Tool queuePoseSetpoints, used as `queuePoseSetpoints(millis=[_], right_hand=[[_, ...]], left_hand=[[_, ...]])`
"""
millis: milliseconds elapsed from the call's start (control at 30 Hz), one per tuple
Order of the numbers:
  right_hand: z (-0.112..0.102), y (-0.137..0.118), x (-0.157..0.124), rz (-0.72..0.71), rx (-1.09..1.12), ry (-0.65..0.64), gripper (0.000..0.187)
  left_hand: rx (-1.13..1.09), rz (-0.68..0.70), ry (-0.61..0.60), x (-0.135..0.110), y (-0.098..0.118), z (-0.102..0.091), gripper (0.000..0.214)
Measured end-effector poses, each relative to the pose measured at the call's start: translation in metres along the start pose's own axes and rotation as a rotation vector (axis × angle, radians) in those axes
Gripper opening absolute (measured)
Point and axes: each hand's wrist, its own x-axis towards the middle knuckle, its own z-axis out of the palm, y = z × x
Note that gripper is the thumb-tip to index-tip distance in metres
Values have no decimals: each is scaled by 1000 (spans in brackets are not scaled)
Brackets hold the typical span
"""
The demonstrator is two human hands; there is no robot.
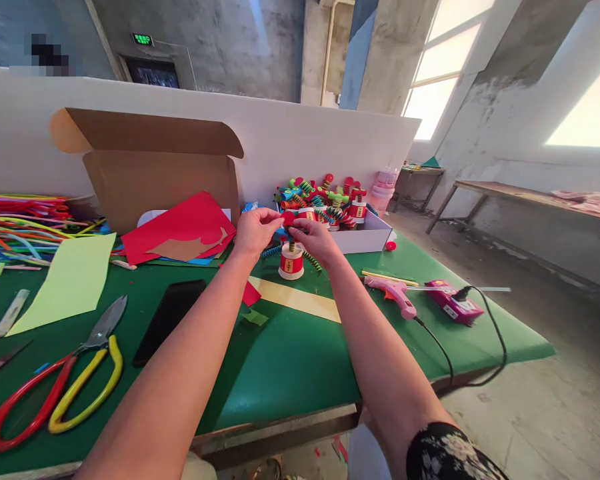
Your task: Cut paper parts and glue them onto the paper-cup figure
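Note:
A small craft figure [292, 261] stands upright on the table, with a white cup base, a red band with a yellow label, and coiled dark and green arms. At its top is a red disc [289, 218], with a blue part just below. My left hand [256, 235] pinches the disc's left side between thumb and fingers. From the right, my right hand [317, 239] is closed at the figure's top, fingertips by the disc's lower edge. What exactly those right fingertips grip is partly hidden. A cream paper strip [300, 300] lies under my wrists.
Behind, a white box [365, 241] holds several similar figures. Right lie a pink glue gun [393, 293] and a pink corded device [454, 301]. Scissors [100, 340], a black phone [170, 317], light green paper [67, 283], red sheets [175, 223] and pipe cleaners [25, 230] lie left.

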Motion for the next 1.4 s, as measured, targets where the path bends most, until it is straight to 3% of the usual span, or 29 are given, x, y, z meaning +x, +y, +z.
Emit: queuePoseSetpoints(millis=[1400], right_hand=[[0,-5,-2,-20,8,-8,15]], left_hand=[[12,-27,-10,0,-2,1,12]])
